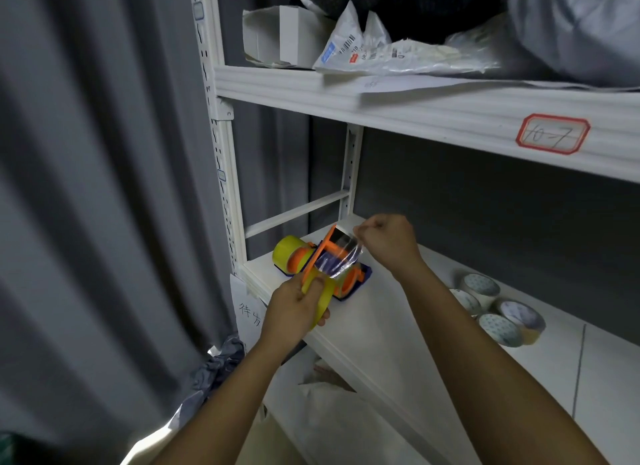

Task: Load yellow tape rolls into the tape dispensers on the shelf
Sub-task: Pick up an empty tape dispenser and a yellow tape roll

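My left hand [294, 307] grips a yellow tape roll [320, 303] seated in an orange tape dispenser [320, 256], held just above the white shelf [398, 312] at its left end. My right hand [386, 239] pinches the free end of the clear-looking tape strip [341, 260], stretched from the roll up past the dispenser's blade end. A second dispenser [360, 279], orange on a blue base, lies on the shelf under the held one. Another yellow roll [285, 253] sits further back left, in an orange dispenser part.
Several printed tape rolls [498, 308] lie on the shelf to the right. The upper shelf [415, 108] carries a white box [277, 36] and plastic parcels [381, 49]. A grey curtain [104, 187] hangs left of the rack post [221, 146]. Bags sit below.
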